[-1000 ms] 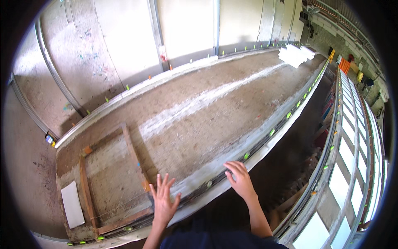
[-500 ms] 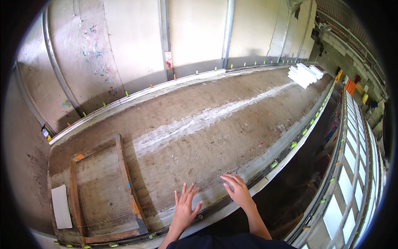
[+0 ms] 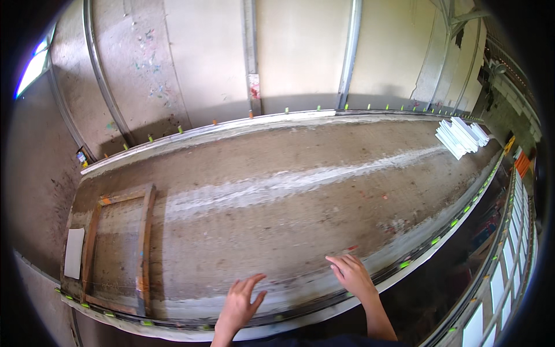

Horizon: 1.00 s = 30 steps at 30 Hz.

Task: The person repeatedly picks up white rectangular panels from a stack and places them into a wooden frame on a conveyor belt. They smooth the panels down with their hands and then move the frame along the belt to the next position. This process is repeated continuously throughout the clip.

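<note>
Over the near edge of a long brown worktable [image 3: 248, 243], my left hand [image 3: 240, 303] hovers with thumb and fingers apart and nothing in it. My right hand [image 3: 354, 277] is a little further right, above the pale near border, its fingers stretched out and also bare. Whether either one touches the surface is hard to tell. A wooden frame [image 3: 145, 243] with paint marks lies to the left of my left hand. Beyond it, at the table's left end, rests a white sheet [image 3: 73, 253].
A stack of white pieces [image 3: 459, 139] sits at the far right end. Green clips [image 3: 404, 264] line both long edges, beside a rail. A dark gap parts this table from another one carrying white panels [image 3: 497, 283]. A pale wall [image 3: 300, 52] with metal posts stands behind.
The view has turned, so the table and frame appear shifted. Both hands have moved rightward along the near edge, away from the wooden frame. The left hand's fingers look less spread.
</note>
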### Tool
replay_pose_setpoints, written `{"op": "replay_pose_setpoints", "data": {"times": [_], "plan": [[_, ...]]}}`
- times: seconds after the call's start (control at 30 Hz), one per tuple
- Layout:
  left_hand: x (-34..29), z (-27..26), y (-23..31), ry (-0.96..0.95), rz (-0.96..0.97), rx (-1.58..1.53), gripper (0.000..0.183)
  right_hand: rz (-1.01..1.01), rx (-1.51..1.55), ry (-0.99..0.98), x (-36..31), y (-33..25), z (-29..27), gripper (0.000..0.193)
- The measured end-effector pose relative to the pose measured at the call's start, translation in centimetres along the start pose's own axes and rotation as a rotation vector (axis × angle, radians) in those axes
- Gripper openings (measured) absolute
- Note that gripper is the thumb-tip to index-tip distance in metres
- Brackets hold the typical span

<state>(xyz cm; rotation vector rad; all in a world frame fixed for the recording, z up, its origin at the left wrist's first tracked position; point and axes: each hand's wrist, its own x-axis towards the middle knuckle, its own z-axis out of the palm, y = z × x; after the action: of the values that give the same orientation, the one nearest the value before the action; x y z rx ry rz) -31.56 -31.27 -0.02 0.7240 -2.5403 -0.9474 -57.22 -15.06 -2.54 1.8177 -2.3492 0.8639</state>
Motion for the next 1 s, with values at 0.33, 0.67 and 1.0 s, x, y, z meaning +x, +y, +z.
{"op": "replay_pose_setpoints", "data": {"times": [0.33, 0.67, 1.0], "plan": [[8.2, 14.1, 14.6, -0.133, 0.091, -0.047, 0.035, 0.015, 0.078, 0.149, -5.0, 13.6, -9.2, 0.028], [8.5, 20.5, 16.6, -0.237, 0.247, -0.041, 0.039, 0.066, 0.018, 0.098, -10.7, 15.5, -9.0, 0.030], [10.3, 21.0, 20.8, -0.147, 0.244, -0.064, 0.039, -0.002, 0.095, 0.241, -10.1, 19.0, -14.4, 0.025]]}}
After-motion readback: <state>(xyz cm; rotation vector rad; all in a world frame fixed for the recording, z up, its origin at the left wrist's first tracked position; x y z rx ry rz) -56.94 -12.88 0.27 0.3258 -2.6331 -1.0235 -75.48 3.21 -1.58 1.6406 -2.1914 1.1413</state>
